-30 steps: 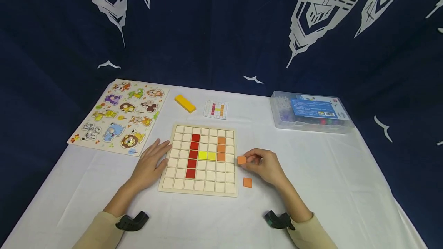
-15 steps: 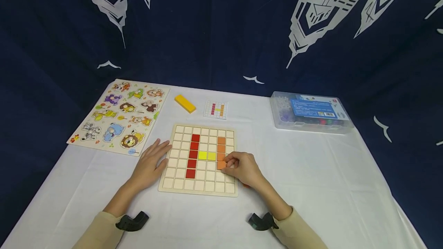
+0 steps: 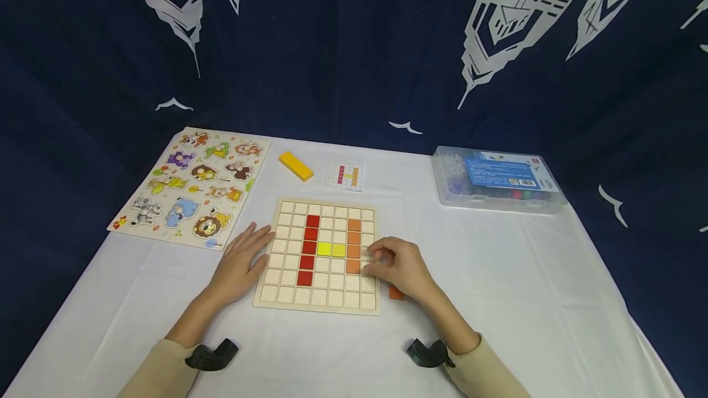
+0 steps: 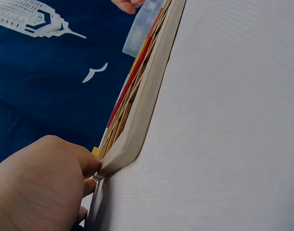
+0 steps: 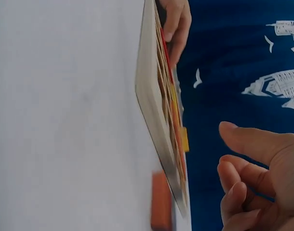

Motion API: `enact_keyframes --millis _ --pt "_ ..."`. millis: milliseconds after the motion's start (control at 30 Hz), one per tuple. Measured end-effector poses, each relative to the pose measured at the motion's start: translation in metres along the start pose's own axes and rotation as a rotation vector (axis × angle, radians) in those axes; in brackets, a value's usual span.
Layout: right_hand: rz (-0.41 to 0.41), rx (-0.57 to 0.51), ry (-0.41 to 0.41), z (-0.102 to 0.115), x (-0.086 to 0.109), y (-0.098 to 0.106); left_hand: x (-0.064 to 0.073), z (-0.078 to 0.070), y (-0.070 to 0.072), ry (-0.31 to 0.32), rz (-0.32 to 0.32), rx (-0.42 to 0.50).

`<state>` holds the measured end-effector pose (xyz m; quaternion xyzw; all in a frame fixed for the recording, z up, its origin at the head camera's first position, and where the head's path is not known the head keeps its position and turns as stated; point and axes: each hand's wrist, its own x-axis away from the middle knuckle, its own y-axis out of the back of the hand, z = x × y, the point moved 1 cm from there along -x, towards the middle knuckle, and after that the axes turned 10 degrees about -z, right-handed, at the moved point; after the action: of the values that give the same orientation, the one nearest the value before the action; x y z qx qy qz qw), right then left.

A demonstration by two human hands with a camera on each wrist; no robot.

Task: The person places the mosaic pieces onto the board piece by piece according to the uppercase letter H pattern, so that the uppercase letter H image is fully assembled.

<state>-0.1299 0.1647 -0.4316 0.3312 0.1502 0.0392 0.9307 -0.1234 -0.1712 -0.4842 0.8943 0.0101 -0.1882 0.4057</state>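
A wooden grid board (image 3: 319, 297) lies on the white cloth, with a column of red tiles (image 3: 308, 247), two yellow tiles (image 3: 330, 250) and a column of orange tiles (image 3: 353, 251) set in its squares. My left hand (image 3: 239, 268) rests against the board's left edge, fingers extended; in the left wrist view its fingertips touch a board corner. Over the board's right edge hovers my right hand (image 3: 402, 266), just beside the lowest orange tile. The right wrist view shows its thumb and fingers apart with nothing between them. A loose orange tile (image 3: 395, 292) lies right of the board, partly covered by that hand.
Behind the board lie a small pattern card (image 3: 345, 175) and a yellow block (image 3: 295, 166). An animal picture board (image 3: 188, 189) occupies the back left. At the back right stands a clear plastic box (image 3: 498, 180) with a blue label. A dark printed cloth (image 3: 332, 48) hangs behind.
My right hand carried an orange tile from beside the board into the square below the other orange tiles, let go and drew back slightly right. The left hand stayed put.
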Motion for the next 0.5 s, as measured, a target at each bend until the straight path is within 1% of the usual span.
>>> enact_keyframes --millis 133,267,367,500 --pt "-0.039 -0.019 0.024 -0.008 0.008 0.022 0.0 -0.002 0.001 0.001 0.0 -0.003" --pt "-0.072 0.005 0.032 -0.019 0.02 0.041 0.0 -0.003 0.004 0.004 0.004 -0.009" --pt "-0.084 0.024 0.028 -0.027 0.029 0.049 0.0 -0.003 0.004 0.003 0.004 -0.007" --pt "-0.084 0.037 0.04 -0.035 0.04 0.054 -0.001 -0.001 0.003 -0.003 -0.003 -0.004"
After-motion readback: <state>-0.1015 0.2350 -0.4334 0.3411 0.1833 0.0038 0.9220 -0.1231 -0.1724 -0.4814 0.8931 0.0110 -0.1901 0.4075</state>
